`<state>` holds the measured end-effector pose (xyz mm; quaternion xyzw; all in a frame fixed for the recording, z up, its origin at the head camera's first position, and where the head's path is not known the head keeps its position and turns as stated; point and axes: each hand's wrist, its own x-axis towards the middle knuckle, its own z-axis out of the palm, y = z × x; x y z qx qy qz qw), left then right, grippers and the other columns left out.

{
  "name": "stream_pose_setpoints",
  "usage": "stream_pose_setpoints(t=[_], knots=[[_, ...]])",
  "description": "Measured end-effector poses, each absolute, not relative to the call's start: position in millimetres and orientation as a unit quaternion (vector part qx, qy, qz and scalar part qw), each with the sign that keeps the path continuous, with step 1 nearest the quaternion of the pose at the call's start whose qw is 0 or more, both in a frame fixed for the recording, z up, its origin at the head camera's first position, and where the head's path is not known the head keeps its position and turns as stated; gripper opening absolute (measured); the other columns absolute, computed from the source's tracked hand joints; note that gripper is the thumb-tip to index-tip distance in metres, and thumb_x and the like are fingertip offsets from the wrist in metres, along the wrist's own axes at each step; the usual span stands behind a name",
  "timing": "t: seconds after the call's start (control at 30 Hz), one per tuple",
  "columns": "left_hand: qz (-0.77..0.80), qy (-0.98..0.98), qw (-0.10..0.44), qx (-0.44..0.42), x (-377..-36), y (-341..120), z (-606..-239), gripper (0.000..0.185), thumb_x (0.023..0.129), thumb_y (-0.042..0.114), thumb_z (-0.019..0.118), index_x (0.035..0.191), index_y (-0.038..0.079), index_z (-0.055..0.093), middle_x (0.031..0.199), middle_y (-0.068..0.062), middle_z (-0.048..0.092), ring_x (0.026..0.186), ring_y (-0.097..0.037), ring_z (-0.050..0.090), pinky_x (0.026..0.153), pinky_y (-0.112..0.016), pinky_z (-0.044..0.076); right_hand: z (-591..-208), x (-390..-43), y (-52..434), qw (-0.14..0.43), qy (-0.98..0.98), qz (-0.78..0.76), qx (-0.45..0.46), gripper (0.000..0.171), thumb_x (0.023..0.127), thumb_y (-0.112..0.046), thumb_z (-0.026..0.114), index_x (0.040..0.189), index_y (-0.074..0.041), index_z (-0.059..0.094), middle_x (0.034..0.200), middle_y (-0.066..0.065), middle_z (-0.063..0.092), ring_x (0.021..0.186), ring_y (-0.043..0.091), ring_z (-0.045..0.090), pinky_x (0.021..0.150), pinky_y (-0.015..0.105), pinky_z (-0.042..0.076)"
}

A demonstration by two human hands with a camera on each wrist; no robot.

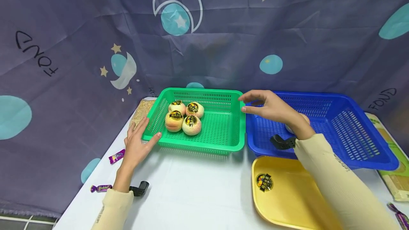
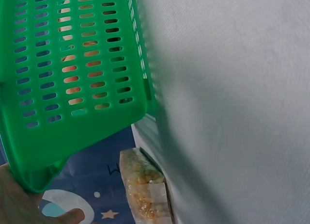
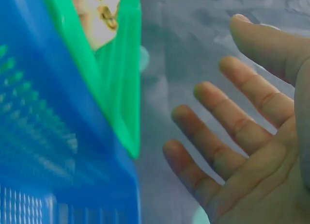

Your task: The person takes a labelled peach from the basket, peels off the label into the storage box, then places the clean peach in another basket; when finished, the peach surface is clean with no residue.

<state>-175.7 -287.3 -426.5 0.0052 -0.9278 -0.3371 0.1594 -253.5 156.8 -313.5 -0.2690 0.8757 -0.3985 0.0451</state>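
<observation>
Green slotted plastic basket point(image 1: 220, 127) sits toward the back of the white bench point(image 1: 198, 187), with four sticker-labelled peaches point(image 1: 183, 117) clustered in its rear left part. Going left to right: two purple-wrapped candies point(image 1: 116, 156) lie near the bench's left edge, and a clear packet of yellowish grains point(image 1: 142, 111) lies behind the basket's left corner. The left hand point(image 1: 136, 144) rests at the basket's near left corner with fingers spread and nearly straight, thumb against the rim; it does not curl round anything. In the left wrist view the basket's point(image 2: 72, 78) corner sits just above the palm. The right hand point(image 1: 271, 107) hovers at the basket's far right corner, above where it meets the blue slotted plastic basket point(image 1: 351, 134), fingers extended and apart, holding nothing; whether the fingertips touch the rim cannot be told. The right wrist view shows the open fingers point(image 3: 223, 136). A yellow plastic tray point(image 1: 287, 198) lies in front of the blue basket.
</observation>
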Motion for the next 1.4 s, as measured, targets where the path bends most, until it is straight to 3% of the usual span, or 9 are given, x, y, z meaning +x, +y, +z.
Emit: stream_pose_setpoints(t=[0.13, 0.53, 0.7, 0.97, 1.4], knots=[[-0.344, -0.925, 0.158, 0.008, -176.3, -285.2, -427.8, 0.081, 0.091, 0.046, 0.071, 0.157, 0.012, 0.039, 0.167, -0.005, 0.032, 0.156, -0.045, 0.011, 0.113, -0.075, 0.011, -319.9, -271.6, 131.7, 0.062, 0.856, -0.43, -0.28, 0.027, 0.097, -0.027, 0.071, 0.123, -0.019, 0.07, 0.125, 0.003, 0.069, 0.115, 0.02, 0.063, 0.098, 0.044, 0.049], [-0.369, -0.915, 0.163, 0.006, -176.9, -283.9, -431.4, 0.08, 0.09, 0.041, 0.073, 0.157, 0.013, 0.04, 0.167, -0.006, 0.033, 0.155, -0.046, 0.014, 0.115, -0.074, 0.01, -347.4, -299.6, 66.9, 0.103, 0.815, -0.485, -0.299, 0.032, 0.096, -0.023, 0.073, 0.127, -0.015, 0.069, 0.128, 0.008, 0.069, 0.114, 0.024, 0.064, 0.098, 0.044, 0.053], [-0.375, -0.913, 0.162, 0.006, -176.2, -284.2, -432.0, 0.079, 0.091, 0.041, 0.073, 0.157, 0.014, 0.04, 0.167, -0.005, 0.032, 0.155, -0.046, 0.014, 0.115, -0.074, 0.009, -360.7, -303.3, 45.4, 0.126, 0.806, -0.5, -0.292, 0.037, 0.095, -0.021, 0.073, 0.13, -0.011, 0.067, 0.132, 0.016, 0.066, 0.116, 0.027, 0.062, 0.1, 0.046, 0.051], [-0.378, -0.911, 0.164, 0.008, -175.3, -286.6, -433.8, 0.079, 0.091, 0.04, 0.073, 0.157, 0.014, 0.04, 0.168, -0.006, 0.031, 0.155, -0.046, 0.015, 0.117, -0.073, 0.008, -375.2, -306.4, 16.4, 0.185, 0.807, -0.477, -0.295, 0.046, 0.095, -0.021, 0.072, 0.138, -0.01, 0.062, 0.142, 0.014, 0.061, 0.129, 0.032, 0.058, 0.107, 0.049, 0.048], [-0.383, -0.909, 0.163, 0.009, -173.6, -287.0, -433.4, 0.078, 0.091, 0.039, 0.073, 0.157, 0.014, 0.04, 0.168, -0.006, 0.031, 0.153, -0.048, 0.017, 0.117, -0.074, 0.009, -384.1, -305.0, -4.1, 0.22, 0.814, -0.447, -0.299, 0.049, 0.093, -0.013, 0.073, 0.141, -0.009, 0.06, 0.144, 0.009, 0.061, 0.13, 0.031, 0.058, 0.104, 0.044, 0.051]])
